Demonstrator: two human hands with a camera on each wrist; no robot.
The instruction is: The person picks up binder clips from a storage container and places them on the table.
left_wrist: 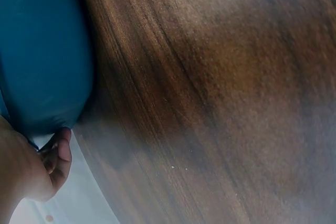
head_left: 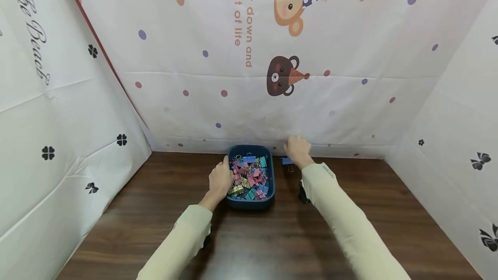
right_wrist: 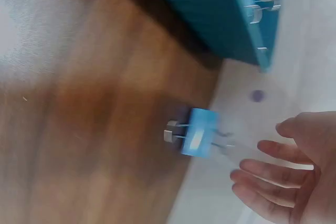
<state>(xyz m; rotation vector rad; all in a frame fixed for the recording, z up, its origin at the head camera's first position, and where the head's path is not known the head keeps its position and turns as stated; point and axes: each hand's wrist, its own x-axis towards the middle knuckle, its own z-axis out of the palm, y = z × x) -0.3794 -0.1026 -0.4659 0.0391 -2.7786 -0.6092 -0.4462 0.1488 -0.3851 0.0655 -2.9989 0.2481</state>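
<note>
A dark blue plastic bin point(head_left: 250, 204) full of colourful binder clips point(head_left: 253, 176) stands on the wooden table. My left hand point(head_left: 220, 179) grips the bin's left rim, its fingers bent against the outer wall in the left wrist view. To the right of the bin, a single blue binder clip point(right_wrist: 199, 132) rests near the table's back edge, its wire handles spread out. My right hand point(right_wrist: 283, 166) hovers just beyond this clip, apart from it, with fingers spread and slightly bent and nothing between them.
A white printed cloth point(head_left: 241, 111) hangs directly behind the table, with more cloth on both sides. Partly behind the right sleeve point(head_left: 342, 211) lies a small dark object point(head_left: 303, 194); its kind is hidden.
</note>
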